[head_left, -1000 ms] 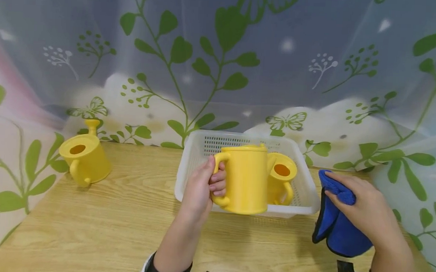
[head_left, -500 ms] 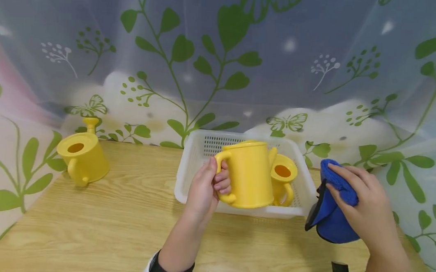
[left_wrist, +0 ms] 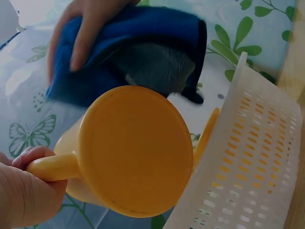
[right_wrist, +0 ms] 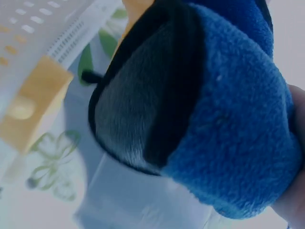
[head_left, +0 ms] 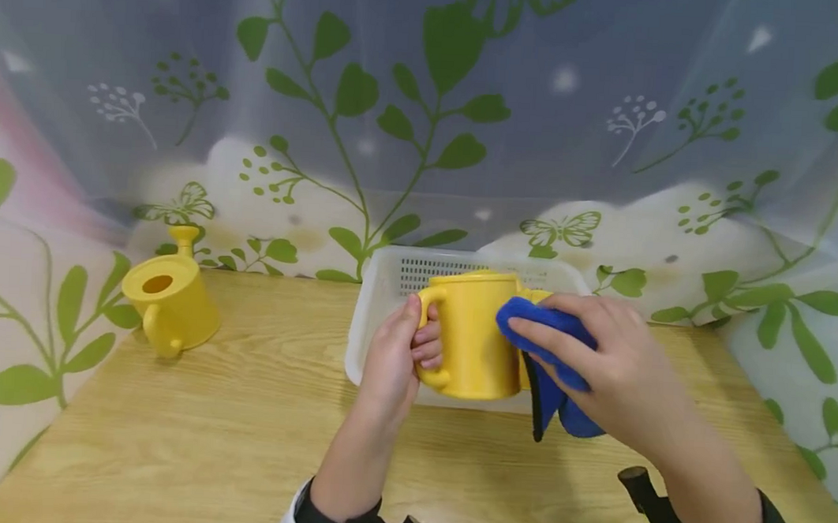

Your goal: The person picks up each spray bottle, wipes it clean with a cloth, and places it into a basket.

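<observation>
My left hand [head_left: 394,353] grips the handle of a yellow watering can [head_left: 468,343], held up over the front of the white basket. Its round base faces the camera in the left wrist view. In my right hand [head_left: 623,371] is a folded blue cloth [head_left: 546,331], pinched between thumb and fingers. The cloth lies against the can's right side near the spout, which it mostly covers. Its grey underside [right_wrist: 138,100] and black edging show in the right wrist view. A second yellow watering can [right_wrist: 40,102] in the basket is largely hidden behind the cloth and hand.
The white perforated basket [head_left: 367,330] stands on the wooden table [head_left: 203,440] against the patterned back curtain [head_left: 369,132]. Another yellow watering can [head_left: 182,312] stands at the table's left, spout toward the back.
My right hand has carried the blue cloth leftward from beside the basket to the held watering can. The can tilted slightly and shifted a little, still in my left hand.
</observation>
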Motion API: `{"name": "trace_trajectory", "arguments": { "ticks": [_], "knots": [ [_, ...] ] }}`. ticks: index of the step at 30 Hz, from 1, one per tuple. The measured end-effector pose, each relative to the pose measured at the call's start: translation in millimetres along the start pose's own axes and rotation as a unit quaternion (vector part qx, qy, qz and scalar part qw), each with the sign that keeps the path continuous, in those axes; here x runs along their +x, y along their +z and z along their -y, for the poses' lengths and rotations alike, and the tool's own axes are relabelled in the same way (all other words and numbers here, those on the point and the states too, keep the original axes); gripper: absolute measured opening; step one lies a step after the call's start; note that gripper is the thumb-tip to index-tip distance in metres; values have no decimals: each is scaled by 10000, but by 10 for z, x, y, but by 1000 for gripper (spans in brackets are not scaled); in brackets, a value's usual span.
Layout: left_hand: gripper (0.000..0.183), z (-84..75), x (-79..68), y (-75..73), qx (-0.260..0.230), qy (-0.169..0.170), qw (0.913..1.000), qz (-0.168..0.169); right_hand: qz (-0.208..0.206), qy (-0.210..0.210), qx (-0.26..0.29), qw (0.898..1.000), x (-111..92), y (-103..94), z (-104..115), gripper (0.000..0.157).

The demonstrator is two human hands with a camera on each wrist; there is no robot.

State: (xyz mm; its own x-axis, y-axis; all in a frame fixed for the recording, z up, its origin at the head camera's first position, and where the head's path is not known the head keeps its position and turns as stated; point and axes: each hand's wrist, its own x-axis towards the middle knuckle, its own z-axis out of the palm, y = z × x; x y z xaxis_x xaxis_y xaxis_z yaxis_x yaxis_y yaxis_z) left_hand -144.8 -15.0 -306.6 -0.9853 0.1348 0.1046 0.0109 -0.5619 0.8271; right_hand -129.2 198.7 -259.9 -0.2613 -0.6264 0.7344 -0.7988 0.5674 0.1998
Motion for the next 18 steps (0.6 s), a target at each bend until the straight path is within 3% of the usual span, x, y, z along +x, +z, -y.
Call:
{"name": "trace_trajectory", "arguments": {
  "ticks": [3, 7, 9, 18],
  "knots": [
    [28, -31, -2, 6, 103, 108, 9999, 60, 532, -422, -279, 9973, 134, 53, 62, 26],
    [27, -34, -12, 22, 335, 267, 9990, 90, 1266, -714, -780, 9863, 196, 115, 97, 42],
    [27, -24, -6, 40, 441, 319, 9985, 78, 1429, -785, -987, 9817, 217, 153, 85, 45],
    [26, 13, 0, 68, 541, 416, 9977, -40, 1173, -843, -1187, 9824, 337, 317, 8, 44]
  ]
}}
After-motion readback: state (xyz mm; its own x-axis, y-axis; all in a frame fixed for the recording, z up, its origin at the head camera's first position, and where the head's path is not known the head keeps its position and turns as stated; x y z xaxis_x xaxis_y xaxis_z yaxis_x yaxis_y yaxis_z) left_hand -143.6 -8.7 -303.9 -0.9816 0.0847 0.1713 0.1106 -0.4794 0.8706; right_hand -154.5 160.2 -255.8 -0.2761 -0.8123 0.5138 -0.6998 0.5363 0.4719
